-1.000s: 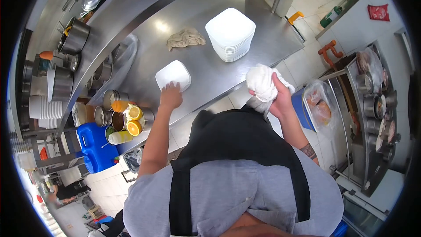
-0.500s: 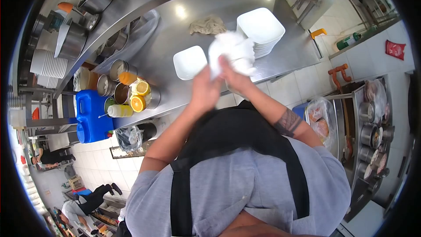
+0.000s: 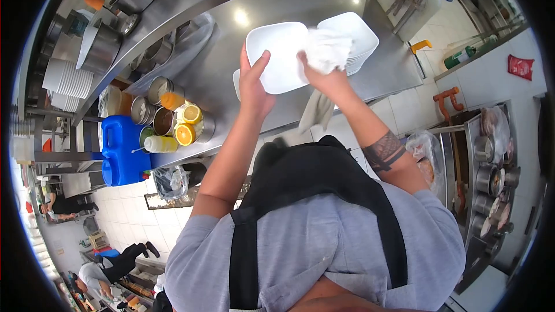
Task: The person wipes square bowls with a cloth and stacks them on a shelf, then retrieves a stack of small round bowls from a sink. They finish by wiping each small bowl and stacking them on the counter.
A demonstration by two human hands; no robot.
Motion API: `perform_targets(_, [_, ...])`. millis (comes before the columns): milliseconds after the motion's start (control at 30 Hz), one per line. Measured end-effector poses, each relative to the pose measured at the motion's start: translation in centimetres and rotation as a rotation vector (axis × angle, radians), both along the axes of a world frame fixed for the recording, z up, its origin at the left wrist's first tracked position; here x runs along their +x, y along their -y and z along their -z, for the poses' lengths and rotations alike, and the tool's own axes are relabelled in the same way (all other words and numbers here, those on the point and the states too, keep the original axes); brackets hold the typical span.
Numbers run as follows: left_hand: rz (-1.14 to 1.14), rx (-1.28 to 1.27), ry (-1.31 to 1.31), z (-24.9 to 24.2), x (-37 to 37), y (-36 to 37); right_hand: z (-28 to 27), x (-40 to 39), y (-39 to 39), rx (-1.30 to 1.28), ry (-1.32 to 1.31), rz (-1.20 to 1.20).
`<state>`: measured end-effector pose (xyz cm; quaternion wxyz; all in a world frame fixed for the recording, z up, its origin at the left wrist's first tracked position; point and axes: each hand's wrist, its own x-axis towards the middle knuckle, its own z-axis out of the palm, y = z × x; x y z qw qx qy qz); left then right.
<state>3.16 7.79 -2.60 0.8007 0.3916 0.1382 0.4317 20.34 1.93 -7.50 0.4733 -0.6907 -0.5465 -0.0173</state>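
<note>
My left hand (image 3: 254, 84) grips a white square plate (image 3: 277, 52) by its left side, thumb over the rim. A bunched white cloth (image 3: 328, 51) is in my right hand (image 3: 325, 78), against the plate's right edge. Below the right hand hangs a beige cloth (image 3: 317, 112); where its upper end is held is hidden. The edge of another white plate (image 3: 236, 84) shows behind my left hand on the steel table (image 3: 225, 104). Just right of the white cloth stands a stack of white square plates (image 3: 351, 29).
Along the table's left end are halved oranges (image 3: 185, 134), a yellow squeeze bottle (image 3: 161, 144), metal containers and a blue jug (image 3: 122, 150). A steel shelf (image 3: 191, 8) with pots and stacked bowls runs above. Two people (image 3: 113, 268) are at lower left.
My hands have parted from the white cloth; the left now holds a raised plate and the right keeps the cloth. The beige cloth has gone from the tabletop and hangs below my right hand.
</note>
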Motion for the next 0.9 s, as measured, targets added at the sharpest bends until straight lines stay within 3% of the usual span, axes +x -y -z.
perform_targets(33, [-0.036, -0.056, -0.026, -0.1, 0.8, -0.1, 0.7, 0.7, -0.3, 0.049, 0.206, -0.091])
perform_targets(67, [-0.069, -0.113, -0.053, -0.2, 1.5, -0.3, 0.3, -0.3, -0.6, 0.050, 0.209, -0.080])
perform_targets(133, [-0.068, -0.096, -0.043, 0.4, 2.9, -1.1, 0.3, -3.5, -1.1, -0.104, -0.256, -0.288])
perform_targets(167, [-0.079, -0.080, -0.033, 0.6, 3.4, -1.0, -0.7, -3.7, -0.3, -0.107, -0.264, -0.270])
perform_targets(233, [-0.080, -0.071, -0.098, 0.1, 2.4, -1.3, -3.3, -3.3, 0.7, -0.234, -0.103, -0.501])
perform_targets(267, [-0.095, -0.054, -0.163, -0.3, 1.6, -1.7, -3.7, -2.2, 1.3, -0.229, -0.109, -0.488])
perform_targets(333, [-0.034, -0.064, -0.147, 1.0, 1.1, -1.9, -4.1, 0.9, 3.8, -0.321, 0.585, -0.433])
perform_targets(367, [-0.002, -0.104, -0.150, 1.5, 1.6, -1.5, -7.1, 1.7, 4.5, -0.550, 0.602, -0.360])
perform_targets(400, [0.030, -0.145, -0.151, 1.7, 2.3, -0.9, -5.7, 1.4, 4.4, -0.558, 0.597, -0.348])
perform_targets(467, [0.017, -0.128, -0.137, 1.1, 3.7, -0.3, -2.0, 0.2, 2.8, -0.295, 0.094, -0.220])
perform_targets(500, [0.039, -0.089, -0.188, 1.3, 4.1, -1.1, -2.7, -1.1, 2.9, -0.306, -0.119, -0.403])
perform_targets(533, [0.057, -0.051, -0.241, 1.4, 4.4, -1.9, -4.4, -0.9, 4.1, -0.307, -0.112, -0.402])
perform_targets(600, [0.092, -0.045, -0.273, 1.3, 5.0, -3.5, -7.4, 0.7, 7.1, -0.460, -0.599, -0.440])
perform_targets(633, [0.079, 0.049, -0.355, 1.8, 6.0, -4.6, -6.7, 2.8, 8.4, -0.493, -0.751, -0.427])
perform_targets(667, [0.059, 0.138, -0.425, 2.2, 7.3, -5.8, -6.9, 3.9, 10.2, -0.312, -0.913, -0.480])
perform_targets(700, [-0.087, 0.502, -0.806, 1.7, 8.5, -7.2, -7.1, 4.5, 12.0, -0.126, -1.067, -0.528])
perform_targets(767, [-0.003, 0.738, -1.095, -0.3, 11.7, -9.8, -6.9, 4.7, 14.9, -0.027, -1.162, -0.469])
perform_targets(800, [-0.003, 0.740, -1.086, -1.0, 13.4, -11.1, -6.8, 4.8, 16.1, 0.086, -1.251, -0.418])
perform_targets(833, [0.166, 0.823, -1.127, -1.6, 15.1, -12.2, -6.0, 5.0, 17.4, 0.091, -1.243, -0.414])
perform_targets(867, [0.338, 0.905, -1.165, -2.2, 16.7, -13.0, -4.6, 5.1, 18.6, 0.029, -1.221, -0.355])
perform_targets(900, [0.340, 0.913, -1.157, -2.5, 18.2, -13.4, -3.5, 5.0, 19.6, -0.032, -1.199, -0.296])
